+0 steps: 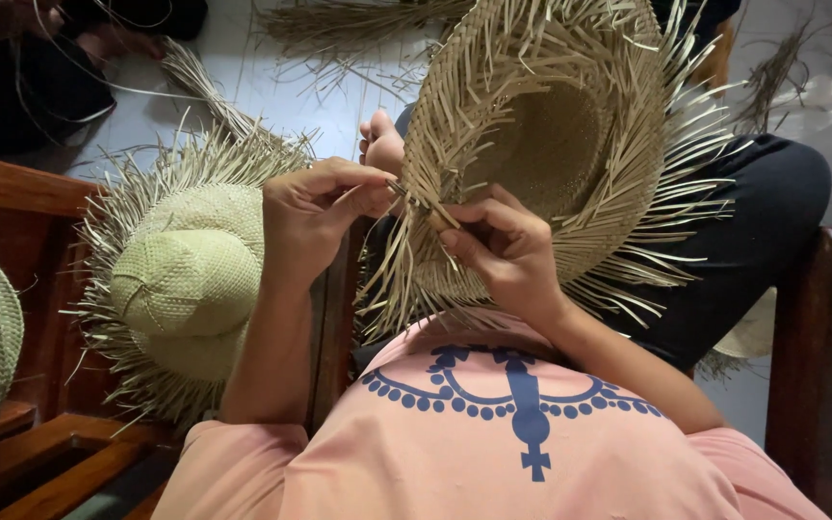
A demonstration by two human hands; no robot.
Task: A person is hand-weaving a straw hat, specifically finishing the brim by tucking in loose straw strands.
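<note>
Pinched between both hands: loose straw strands at the near brim of the unfinished straw hat [541, 144], left hand [315, 217] just left of them, right hand [503, 250] just below, crown up and beyond.

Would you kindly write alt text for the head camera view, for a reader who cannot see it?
Seen from above, a person's left hand and right hand pinch loose strips at the brim of an unfinished straw hat held on the lap. A second, greenish straw hat with a frayed brim rests on a wooden seat to the left.
</note>
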